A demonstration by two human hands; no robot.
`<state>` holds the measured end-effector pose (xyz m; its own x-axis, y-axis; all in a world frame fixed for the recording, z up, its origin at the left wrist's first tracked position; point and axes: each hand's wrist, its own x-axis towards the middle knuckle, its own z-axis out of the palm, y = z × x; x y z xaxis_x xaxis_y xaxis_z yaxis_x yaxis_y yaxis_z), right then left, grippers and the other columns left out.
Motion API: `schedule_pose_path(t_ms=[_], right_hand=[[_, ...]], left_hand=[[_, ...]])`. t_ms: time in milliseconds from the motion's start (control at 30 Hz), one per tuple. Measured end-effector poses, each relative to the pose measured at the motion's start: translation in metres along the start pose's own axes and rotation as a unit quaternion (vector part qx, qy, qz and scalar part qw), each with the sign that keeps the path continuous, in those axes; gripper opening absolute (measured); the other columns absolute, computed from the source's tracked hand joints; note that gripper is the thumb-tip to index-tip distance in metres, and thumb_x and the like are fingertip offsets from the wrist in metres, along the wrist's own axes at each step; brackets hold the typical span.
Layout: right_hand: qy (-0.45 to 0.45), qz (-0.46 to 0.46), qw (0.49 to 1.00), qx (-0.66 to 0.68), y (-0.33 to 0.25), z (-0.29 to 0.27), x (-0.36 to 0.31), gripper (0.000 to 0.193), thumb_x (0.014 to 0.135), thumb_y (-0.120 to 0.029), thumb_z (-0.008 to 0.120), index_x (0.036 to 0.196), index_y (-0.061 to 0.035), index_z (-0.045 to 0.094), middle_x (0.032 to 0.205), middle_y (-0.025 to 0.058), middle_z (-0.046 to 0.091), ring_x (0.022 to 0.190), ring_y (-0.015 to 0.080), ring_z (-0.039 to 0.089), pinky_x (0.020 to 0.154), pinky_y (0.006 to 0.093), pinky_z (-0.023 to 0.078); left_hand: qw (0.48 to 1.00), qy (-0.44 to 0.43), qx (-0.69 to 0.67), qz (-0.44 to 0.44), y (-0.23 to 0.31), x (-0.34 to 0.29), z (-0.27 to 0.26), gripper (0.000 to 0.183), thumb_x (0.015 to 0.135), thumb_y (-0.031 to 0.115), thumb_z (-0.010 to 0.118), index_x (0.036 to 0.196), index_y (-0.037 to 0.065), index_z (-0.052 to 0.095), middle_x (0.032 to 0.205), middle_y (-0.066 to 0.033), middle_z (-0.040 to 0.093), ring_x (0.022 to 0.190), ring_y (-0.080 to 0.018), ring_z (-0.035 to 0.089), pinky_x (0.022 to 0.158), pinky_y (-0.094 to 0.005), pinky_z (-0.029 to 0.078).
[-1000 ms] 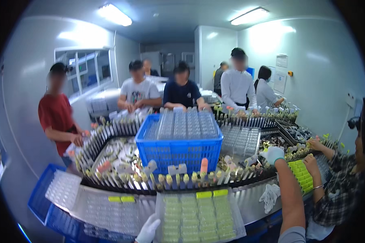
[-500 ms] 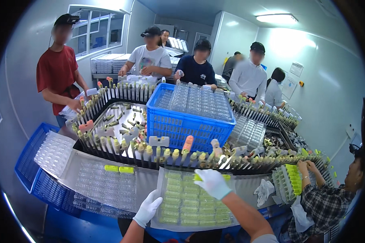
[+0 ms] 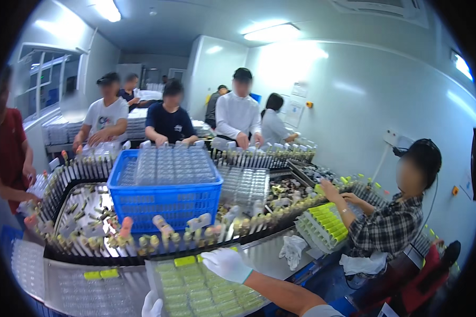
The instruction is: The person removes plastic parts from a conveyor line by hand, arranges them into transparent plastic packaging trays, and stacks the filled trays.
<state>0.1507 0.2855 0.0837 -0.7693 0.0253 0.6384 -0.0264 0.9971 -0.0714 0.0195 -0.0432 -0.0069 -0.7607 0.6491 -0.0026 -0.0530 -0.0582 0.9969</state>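
Observation:
My right hand (image 3: 227, 265), in a white glove, lies over the far edge of a clear plastic tray (image 3: 154, 270). Its fingertips close on a bright yellow-green tube (image 3: 200, 258), partly hidden by the fingers; a like tube (image 3: 185, 261) lies just left of it. Paler green tubes (image 3: 195, 288) fill the tray's rows. My left hand (image 3: 152, 305), gloved too, is cut off by the lower edge beside the tray's left side; its visible fingers are apart, holding nothing I can see.
Another clear tray (image 3: 90, 293) at left carries two yellow-green tubes (image 3: 101, 273). Upright holders (image 3: 164, 248) line the table's middle, around a blue crate (image 3: 164, 203) of clear trays. A crumpled white glove (image 3: 291, 251) lies right. A co-worker (image 3: 388, 211) sits there beside stacked trays (image 3: 322, 224).
The view has swung right and up, so the scene sits further left and lower. My right hand has moved left along the tray's far edge. My left hand is now mostly out of view.

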Motion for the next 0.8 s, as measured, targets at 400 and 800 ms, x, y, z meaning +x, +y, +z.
schedule_pose_path(t_ms=[400, 800], right_hand=[[0.01, 0.508, 0.856, 0.095, 0.156, -0.104, -0.138, 0.029, 0.107, -0.029, 0.056, 0.112, -0.0091, 0.076, 0.098, 0.0122, 0.077, 0.084, 0.0259, 0.074, 0.073, 0.0377, 0.058], [0.083, 0.461, 0.832, 0.299, 0.076, 0.021, -0.178, 0.035, 0.112, -0.023, 0.057, 0.122, 0.0032, 0.077, 0.111, 0.0129, 0.082, 0.102, 0.0198, 0.075, 0.092, 0.0346, 0.056]], left_hand=[[1.0, -0.019, -0.008, 0.011, -0.007, 0.001, -0.005, 0.046, 0.114, 0.018, 0.056, 0.153, -0.006, 0.055, 0.149, -0.0131, 0.063, 0.139, -0.0226, 0.056, 0.119, -0.0362, 0.042], [1.0, -0.003, 0.003, 0.015, -0.009, 0.002, 0.003, 0.046, 0.111, 0.017, 0.06, 0.15, -0.008, 0.056, 0.143, -0.0126, 0.066, 0.133, -0.0201, 0.06, 0.116, -0.0334, 0.044]])
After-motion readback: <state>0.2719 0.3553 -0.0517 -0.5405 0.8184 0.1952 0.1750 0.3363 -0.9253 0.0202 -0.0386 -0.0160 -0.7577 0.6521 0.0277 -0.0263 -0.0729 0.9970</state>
